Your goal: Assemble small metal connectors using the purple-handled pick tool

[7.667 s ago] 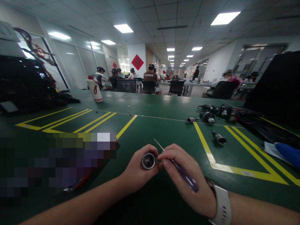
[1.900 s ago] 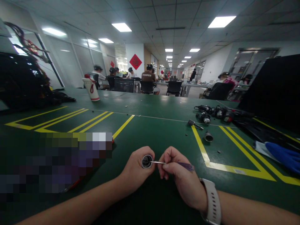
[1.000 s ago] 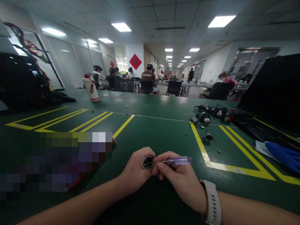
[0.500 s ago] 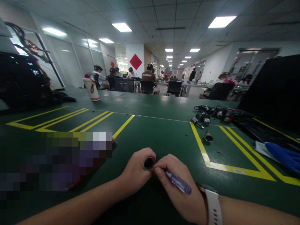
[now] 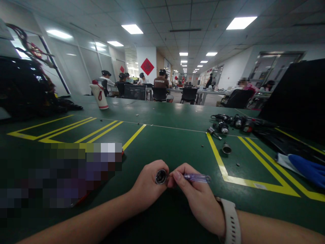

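Note:
My left hand (image 5: 149, 184) is wrapped round a hollow cylindrical metal part (image 5: 160, 176), its dark open end turned up towards me. Between the thumb and fingers of my right hand (image 5: 196, 196) is a small screwdriver (image 5: 197, 178) with a clear purple handle, which points to the right. Its tip lies towards the metal part, but the fingers hide whether the two touch. On the table to the right sits a bell-shaped metal piece (image 5: 226, 148), with a small nut-like ring (image 5: 238, 164) nearer to me.
Several dark metal tool parts (image 5: 223, 127) lie at the right, beyond a blue glove (image 5: 306, 169). Yellow tape (image 5: 254, 182) marks the green table (image 5: 175, 140). A white cup (image 5: 99, 96) stands at the far left. Several people sit at desks further back.
My right hand has turned, so the screwdriver handle has swung up from slanting downwards to nearly level. The left hand keeps its place, with the metal part's opening slightly tilted.

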A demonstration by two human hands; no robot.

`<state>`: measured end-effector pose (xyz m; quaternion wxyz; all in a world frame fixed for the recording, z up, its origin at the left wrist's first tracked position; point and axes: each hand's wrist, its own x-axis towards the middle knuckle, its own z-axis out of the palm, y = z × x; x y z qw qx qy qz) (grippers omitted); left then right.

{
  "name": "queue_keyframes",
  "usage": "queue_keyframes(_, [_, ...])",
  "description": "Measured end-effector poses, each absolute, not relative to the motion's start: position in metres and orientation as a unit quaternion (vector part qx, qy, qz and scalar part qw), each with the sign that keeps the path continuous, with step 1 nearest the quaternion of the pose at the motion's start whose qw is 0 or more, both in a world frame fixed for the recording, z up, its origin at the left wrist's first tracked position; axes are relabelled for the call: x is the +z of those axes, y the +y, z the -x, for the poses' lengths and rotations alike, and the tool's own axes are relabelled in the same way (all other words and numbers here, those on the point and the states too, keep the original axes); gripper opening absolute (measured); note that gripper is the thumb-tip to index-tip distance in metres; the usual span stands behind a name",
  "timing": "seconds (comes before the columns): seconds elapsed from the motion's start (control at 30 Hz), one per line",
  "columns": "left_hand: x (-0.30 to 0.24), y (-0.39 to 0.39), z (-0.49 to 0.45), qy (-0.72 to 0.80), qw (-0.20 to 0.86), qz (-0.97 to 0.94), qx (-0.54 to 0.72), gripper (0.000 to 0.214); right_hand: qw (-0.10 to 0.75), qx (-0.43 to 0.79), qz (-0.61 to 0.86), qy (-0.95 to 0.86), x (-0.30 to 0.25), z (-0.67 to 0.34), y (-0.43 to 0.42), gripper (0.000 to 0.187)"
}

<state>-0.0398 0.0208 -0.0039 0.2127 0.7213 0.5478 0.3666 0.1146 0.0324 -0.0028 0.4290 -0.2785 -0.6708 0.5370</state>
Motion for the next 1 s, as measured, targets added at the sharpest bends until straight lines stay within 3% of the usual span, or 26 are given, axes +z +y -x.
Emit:
queue_keyframes(0.13, [-0.0038, 0.0214, 0.0397, 0.544, 0.22, -0.717, 0.376, 0.012, 0.436, 0.518, 0.268, -0.685, -0.0071, -0.1152, 0.0317, 0.024])
queue_keyframes(0.33, [-0.0053, 0.022, 0.0393, 0.54, 0.195, -0.729, 0.374, 0.014, 0.424, 0.388, 0.285, -0.767, -0.0077, -0.1165, 0.0255, 0.023])
queue_keyframes(0.57, [-0.0048, 0.0206, 0.04, 0.555, 0.187, -0.724, 0.364, 0.013, 0.435, 0.51, 0.27, -0.691, -0.0034, -0.1141, 0.0303, 0.025])
queue_keyframes(1.0, [-0.0013, 0.0192, 0.0386, 0.547, 0.208, -0.717, 0.379, 0.015, 0.441, 0.55, 0.244, -0.666, -0.0007, -0.1156, 0.0298, 0.024])
